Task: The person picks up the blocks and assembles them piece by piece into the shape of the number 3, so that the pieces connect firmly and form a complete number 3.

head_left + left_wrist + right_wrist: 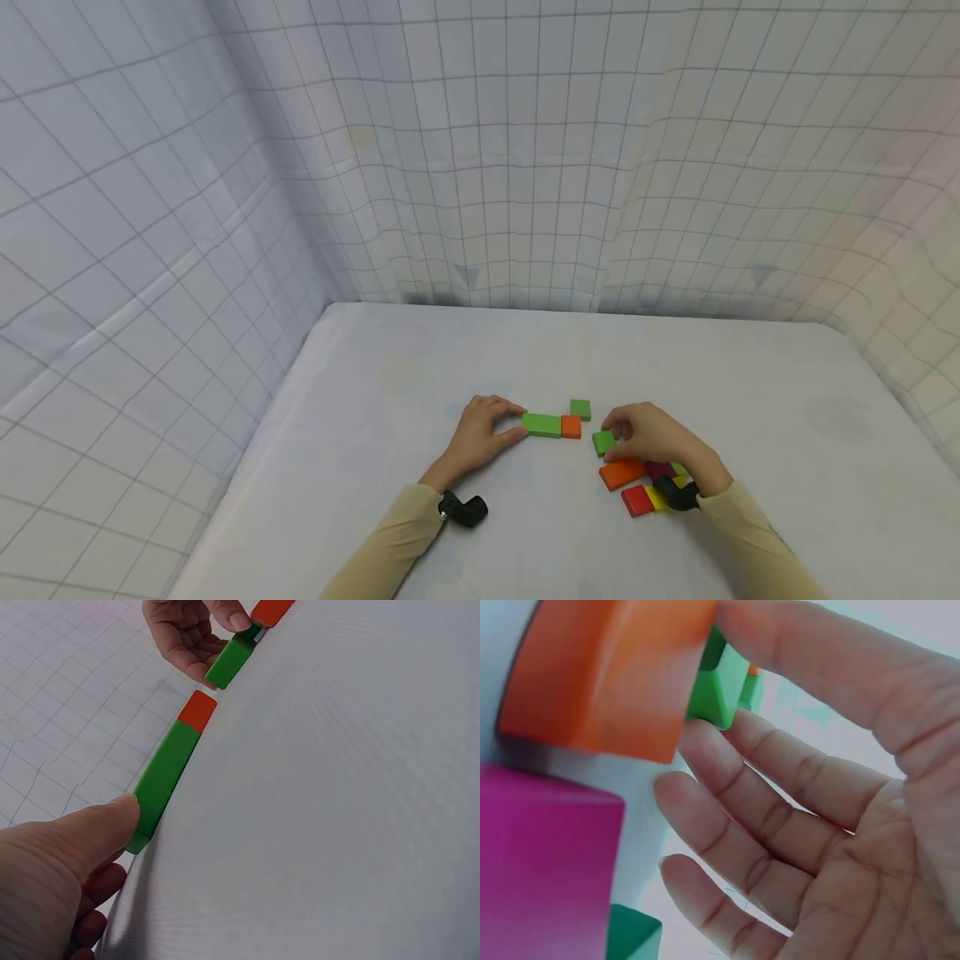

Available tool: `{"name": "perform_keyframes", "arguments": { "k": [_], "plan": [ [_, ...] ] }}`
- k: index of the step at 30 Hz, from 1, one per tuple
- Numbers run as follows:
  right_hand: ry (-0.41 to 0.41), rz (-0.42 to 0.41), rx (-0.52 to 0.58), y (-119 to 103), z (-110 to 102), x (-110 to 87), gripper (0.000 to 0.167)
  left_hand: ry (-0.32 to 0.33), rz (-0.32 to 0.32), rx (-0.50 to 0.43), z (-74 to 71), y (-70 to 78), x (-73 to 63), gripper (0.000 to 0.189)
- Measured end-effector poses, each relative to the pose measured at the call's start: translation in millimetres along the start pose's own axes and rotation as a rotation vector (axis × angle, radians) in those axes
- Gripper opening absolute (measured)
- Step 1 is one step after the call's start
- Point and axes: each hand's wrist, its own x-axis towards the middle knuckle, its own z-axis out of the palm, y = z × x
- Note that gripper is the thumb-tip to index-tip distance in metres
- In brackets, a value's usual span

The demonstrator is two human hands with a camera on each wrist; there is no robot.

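My left hand (478, 432) holds the left end of a long green block (542, 425) between thumb and index finger. In the left wrist view the thumb lies against that block's near end. A small orange block (572, 427) touches its right end, and a small green block (581, 408) lies just behind. My right hand (654, 435) pinches another small green block (603, 443) between thumb and fingers, a little right of the row. In the right wrist view this green block (716, 690) is partly hidden behind an orange block (622, 682).
Below my right hand is a loose group: the longer orange block (622, 474), a red block (637, 501), a yellow block (657, 498) and a purple block (660, 472). The wrist covers part of it. Gridded cloth (480, 167) walls the white table (360, 392) behind and at both sides.
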Motion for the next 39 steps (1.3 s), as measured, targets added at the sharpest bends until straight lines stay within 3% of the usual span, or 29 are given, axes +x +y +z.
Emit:
{"name": "perform_keyframes", "arguments": {
  "k": [11, 39],
  "plan": [
    [-0.004, -0.012, -0.013, -3, 1, -6.3, 0.024, 0.004, 0.006, -0.005, 5.0, -3.1, -2.2, 0.029],
    [0.035, -0.082, -0.012, -17, 16, 3.6, 0.025, 0.013, 0.017, 0.008, 2.2, -3.3, 2.3, 0.029]
  ]
}}
